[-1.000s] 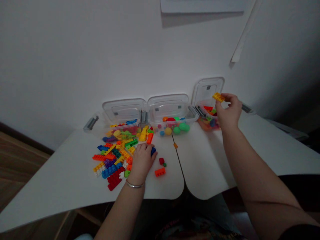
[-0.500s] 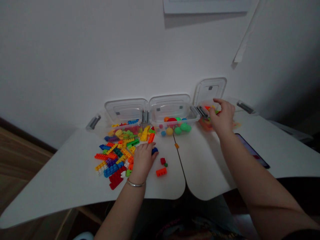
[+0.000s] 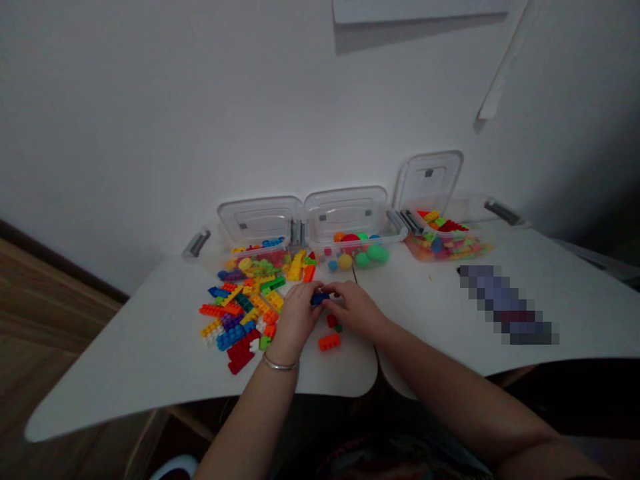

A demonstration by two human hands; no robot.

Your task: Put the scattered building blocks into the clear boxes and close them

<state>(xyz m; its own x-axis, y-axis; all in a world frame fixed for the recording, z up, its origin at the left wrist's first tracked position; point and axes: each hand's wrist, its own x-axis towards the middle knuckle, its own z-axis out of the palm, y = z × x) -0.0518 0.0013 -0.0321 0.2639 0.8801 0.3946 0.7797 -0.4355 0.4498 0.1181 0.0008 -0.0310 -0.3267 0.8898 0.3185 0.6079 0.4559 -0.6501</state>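
Both of my hands meet at the middle of the white table [image 3: 125, 360]. My left hand [image 3: 296, 317] and my right hand [image 3: 354, 308] pinch a dark blue brick [image 3: 319, 298] between their fingertips. A pile of coloured bricks [image 3: 245, 310] lies just left of my left hand. An orange brick [image 3: 329, 342] and a small red brick [image 3: 331, 321] lie right below my right hand.
Three clear open boxes stand along the wall: the left box [image 3: 253, 237] with bricks, the middle box [image 3: 350, 230] with coloured balls, the right box [image 3: 450, 227] with bricks. A blurred-out flat object [image 3: 507, 303] lies on the table's right side.
My right hand dropped the yellow brick into the right box, then came back to the table's middle. It now joins my left hand on the dark blue brick.
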